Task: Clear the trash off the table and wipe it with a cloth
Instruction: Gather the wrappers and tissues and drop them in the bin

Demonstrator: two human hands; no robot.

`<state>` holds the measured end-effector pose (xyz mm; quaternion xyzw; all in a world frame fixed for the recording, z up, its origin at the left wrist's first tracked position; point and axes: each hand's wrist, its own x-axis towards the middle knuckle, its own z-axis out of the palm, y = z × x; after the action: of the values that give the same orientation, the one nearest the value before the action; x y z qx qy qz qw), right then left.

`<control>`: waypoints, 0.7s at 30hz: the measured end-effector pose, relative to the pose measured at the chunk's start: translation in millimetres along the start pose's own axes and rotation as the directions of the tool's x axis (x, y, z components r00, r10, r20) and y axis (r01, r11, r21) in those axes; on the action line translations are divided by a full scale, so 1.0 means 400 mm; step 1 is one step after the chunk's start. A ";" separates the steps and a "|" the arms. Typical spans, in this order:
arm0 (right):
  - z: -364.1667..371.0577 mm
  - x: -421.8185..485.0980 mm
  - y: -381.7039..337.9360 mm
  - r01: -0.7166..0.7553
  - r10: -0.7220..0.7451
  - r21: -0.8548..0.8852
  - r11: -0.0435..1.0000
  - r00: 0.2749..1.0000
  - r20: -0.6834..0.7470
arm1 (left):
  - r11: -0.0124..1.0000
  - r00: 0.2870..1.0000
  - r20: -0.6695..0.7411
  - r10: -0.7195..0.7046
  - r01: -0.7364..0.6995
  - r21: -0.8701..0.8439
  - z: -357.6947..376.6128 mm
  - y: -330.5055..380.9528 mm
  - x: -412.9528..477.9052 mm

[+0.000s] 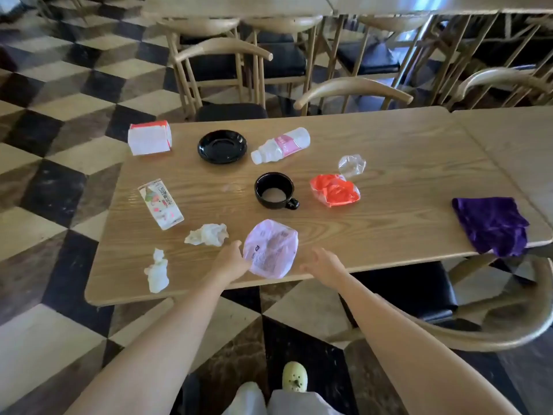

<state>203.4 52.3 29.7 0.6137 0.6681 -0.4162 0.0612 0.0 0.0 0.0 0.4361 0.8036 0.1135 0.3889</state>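
Nothing seems cleared yet: the left hand (230,260) and right hand (324,265), fingers loose and empty, flank the pale purple plastic bag (270,248) at the table's (404,151) near edge, and the purple cloth (490,226) waits untouched at the near right corner.

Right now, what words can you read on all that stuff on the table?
On the drink carton: printed characters, too blurred to read.
On the bottle: a pink label, print too small to read.
On the lilac bag: dark print, too blurred to read.
So there is nothing I can quote for you.
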 end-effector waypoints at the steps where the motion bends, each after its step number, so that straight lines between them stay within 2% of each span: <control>1: -0.002 0.013 -0.008 0.026 -0.026 0.040 0.999 1.000 -0.005 | 0.999 0.999 -0.008 -0.031 0.030 -0.028 0.002 0.004 0.009; 5: 0.010 0.075 -0.044 0.005 -0.005 0.195 0.981 1.000 0.000 | 0.978 0.995 -0.015 -0.098 0.093 -0.187 0.016 0.017 0.046; 8: 0.040 0.128 -0.053 -0.021 0.014 0.238 0.971 0.999 0.034 | 0.933 0.989 0.007 -0.148 0.142 -0.331 0.026 0.030 0.061; 14: 0.065 0.173 -0.051 -0.080 0.066 0.409 0.909 0.997 0.049 | 0.850 0.982 -0.066 -0.178 0.119 -0.513 0.039 0.047 0.051; 18: 0.037 0.185 -0.052 -0.041 0.030 0.413 0.910 0.999 0.033 | 0.779 0.977 -0.093 -0.194 0.096 -0.619 0.037 0.055 0.038; 21: 0.005 0.186 -0.051 0.037 -0.012 0.412 0.910 0.998 -0.063 | 0.699 0.976 -0.089 -0.199 0.078 -0.711 0.035 0.074 0.030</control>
<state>167.0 110.4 -5.9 0.6162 0.5742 -0.5306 -0.0950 24.3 25.1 -0.2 0.1827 0.7587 0.4155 0.4673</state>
